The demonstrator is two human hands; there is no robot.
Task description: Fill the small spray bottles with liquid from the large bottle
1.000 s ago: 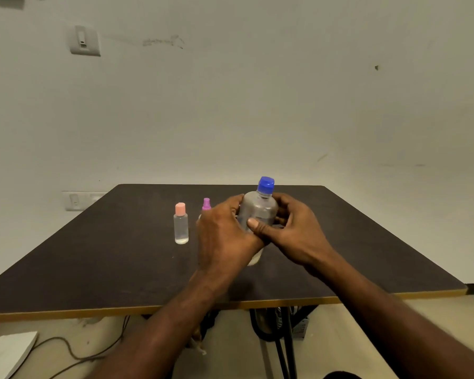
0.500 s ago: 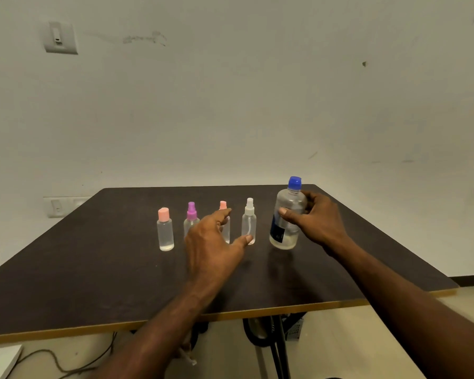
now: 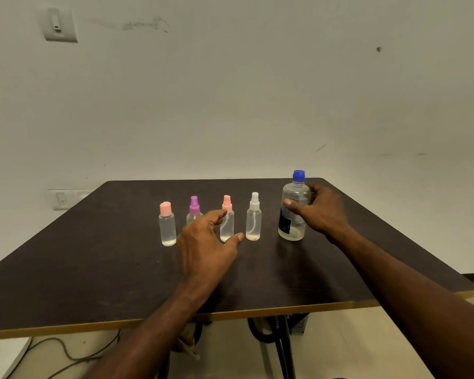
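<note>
The right hand [image 3: 322, 212] is setting the large bottle [image 3: 293, 212] upright toward the desk's [image 3: 93, 269] right edge, while the left hand [image 3: 205, 242] is releasing it, reaching toward the small spray bottles [image 3: 227, 220].

A dark brown table [image 3: 93, 269] with a light edge band carries five upright bottles in a row toward its far side. From left: a pink flat-capped bottle [image 3: 167, 224], a purple spray bottle [image 3: 194, 210], a pink spray bottle [image 3: 227, 218], a white spray bottle [image 3: 254, 216], and a large blue-capped bottle [image 3: 294, 206] at far right.
</note>
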